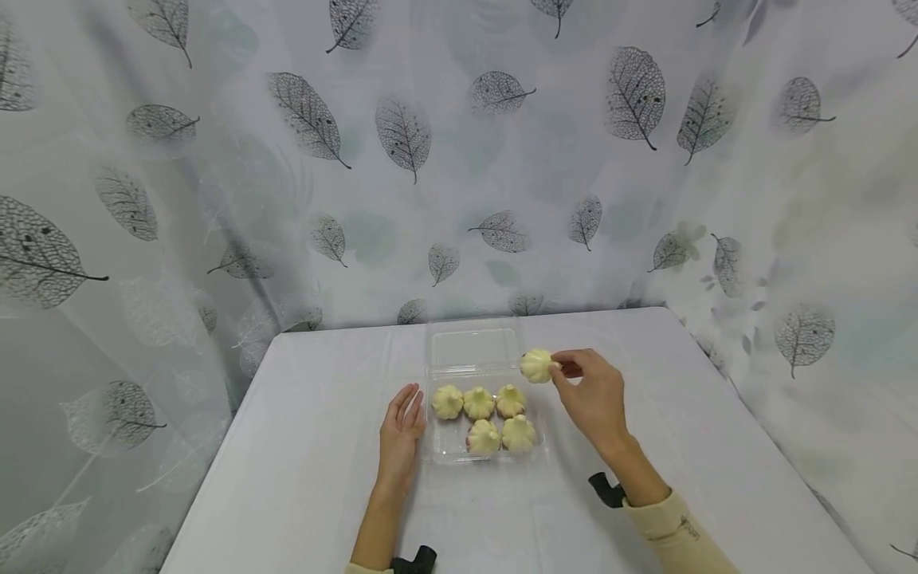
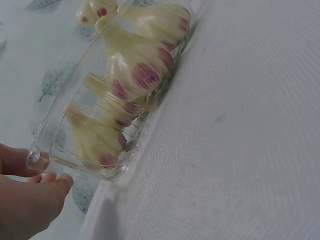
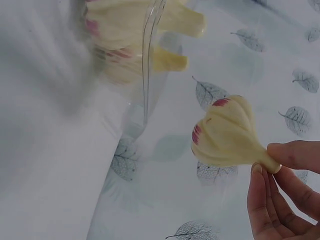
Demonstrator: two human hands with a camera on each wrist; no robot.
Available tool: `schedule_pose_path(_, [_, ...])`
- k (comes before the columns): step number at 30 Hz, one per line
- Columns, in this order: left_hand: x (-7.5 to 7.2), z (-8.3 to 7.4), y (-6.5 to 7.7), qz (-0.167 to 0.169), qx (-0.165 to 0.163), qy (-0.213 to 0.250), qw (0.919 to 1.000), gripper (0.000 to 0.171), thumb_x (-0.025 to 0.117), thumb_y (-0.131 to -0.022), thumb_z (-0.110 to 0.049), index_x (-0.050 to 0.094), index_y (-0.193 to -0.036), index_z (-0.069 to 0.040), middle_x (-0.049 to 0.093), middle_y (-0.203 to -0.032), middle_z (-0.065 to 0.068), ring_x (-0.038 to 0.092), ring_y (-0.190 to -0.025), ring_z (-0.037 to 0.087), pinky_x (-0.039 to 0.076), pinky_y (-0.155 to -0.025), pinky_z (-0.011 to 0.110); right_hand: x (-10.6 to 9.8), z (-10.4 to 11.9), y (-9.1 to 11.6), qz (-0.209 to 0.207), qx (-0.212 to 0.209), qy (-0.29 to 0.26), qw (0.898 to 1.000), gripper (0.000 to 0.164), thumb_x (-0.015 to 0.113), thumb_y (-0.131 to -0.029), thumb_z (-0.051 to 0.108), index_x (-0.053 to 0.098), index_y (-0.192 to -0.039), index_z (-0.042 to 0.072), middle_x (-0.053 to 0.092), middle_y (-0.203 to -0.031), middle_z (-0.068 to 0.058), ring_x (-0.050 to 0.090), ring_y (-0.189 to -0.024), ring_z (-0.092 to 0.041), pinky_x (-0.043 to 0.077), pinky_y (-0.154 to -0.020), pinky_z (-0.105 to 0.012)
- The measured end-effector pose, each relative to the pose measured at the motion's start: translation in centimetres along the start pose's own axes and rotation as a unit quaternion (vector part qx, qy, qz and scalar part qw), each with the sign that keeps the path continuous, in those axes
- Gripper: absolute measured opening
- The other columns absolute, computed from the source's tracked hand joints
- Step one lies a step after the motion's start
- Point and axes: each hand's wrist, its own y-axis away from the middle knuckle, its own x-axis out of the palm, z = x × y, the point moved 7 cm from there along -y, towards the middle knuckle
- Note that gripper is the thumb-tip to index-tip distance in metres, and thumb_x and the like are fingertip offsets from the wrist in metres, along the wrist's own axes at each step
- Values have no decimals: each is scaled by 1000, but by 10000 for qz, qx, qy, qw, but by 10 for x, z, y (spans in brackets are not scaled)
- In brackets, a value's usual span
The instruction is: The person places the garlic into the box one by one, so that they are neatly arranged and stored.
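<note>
A clear plastic clamshell box (image 1: 441,452) lies on the table with its lid (image 1: 475,348) folded back. Inside are garlic bulbs: three along the back row, and in front a middle bulb (image 1: 484,437) and a right one (image 1: 519,434). My right hand (image 1: 594,396) pinches another garlic bulb (image 3: 227,132) by its stem between thumb and fingertips, raised near the box's back right corner. Pink patches mark this bulb's rounded end. With fingers extended, my left hand (image 1: 402,438) rests beside the box's left side, fingertips at the rim (image 2: 35,152).
A white cloth covers the table (image 1: 323,446). Behind it and along both sides hangs a leaf-patterned curtain (image 1: 459,159). Dark wrist-worn pieces show by the left wrist (image 1: 414,560) and the right wrist (image 1: 606,489).
</note>
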Motion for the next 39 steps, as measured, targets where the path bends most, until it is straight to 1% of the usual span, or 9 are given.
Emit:
schedule_pose_path(5, [1, 0, 0, 0, -5, 25, 10000, 64, 42, -99, 20, 30, -159, 2, 28, -167, 18, 25, -157, 32, 27, -128, 37, 2, 9, 1, 90, -75, -66, 9999, 20, 86, -83, 1, 78, -101, 4, 74, -94, -8, 72, -79, -19, 65, -69, -38])
schedule_pose_path(11, [0, -1, 1, 2, -11, -128, 9999, 64, 42, -99, 20, 31, -159, 1, 29, -167, 17, 26, -157, 32, 28, -127, 37, 7, 21, 3, 189, -252, -165, 9994, 22, 87, -81, 0, 78, -101, 4, 74, -94, -7, 71, -79, -18, 66, -69, -38])
schedule_pose_path(17, [0, -2, 1, 31, 29, -227, 9997, 64, 42, -99, 20, 31, -159, 1, 28, -168, 18, 25, -157, 34, 28, -127, 37, 15, 30, 7, 356, -387, -294, 9982, 23, 87, -82, 1, 78, -102, 6, 74, -95, -6, 71, -79, -16, 66, -70, -35])
schedule_pose_path(25, [0, -1, 1, -5, -54, -101, 9999, 65, 42, -99, 20, 32, -159, -1, 29, -168, 16, 26, -157, 31, 29, -127, 34, 23, 40, 10, 497, -517, -291, 9970, 22, 88, -82, 3, 78, -101, 7, 73, -94, -3, 70, -79, -14, 64, -68, -31])
schedule_pose_path(35, [-1, 2, -2, -47, -81, -64, 9999, 64, 42, -98, 21, 33, -158, -1, 30, -167, 16, 27, -157, 30, 30, -127, 33, 35, 51, 16, 670, -607, -481, 9947, 23, 88, -82, 3, 78, -102, 8, 73, -95, -2, 70, -77, -13, 64, -67, -33])
schedule_pose_path(39, [-1, 2, -2, -85, -96, -103, 9999, 65, 42, -97, 21, 34, -158, -1, 31, -167, 16, 28, -156, 30, 30, -127, 32, 40, 58, 19, 722, -741, -532, 9932, 23, 89, -81, 2, 78, -101, 8, 73, -93, -1, 69, -77, -12, 63, -67, -30])
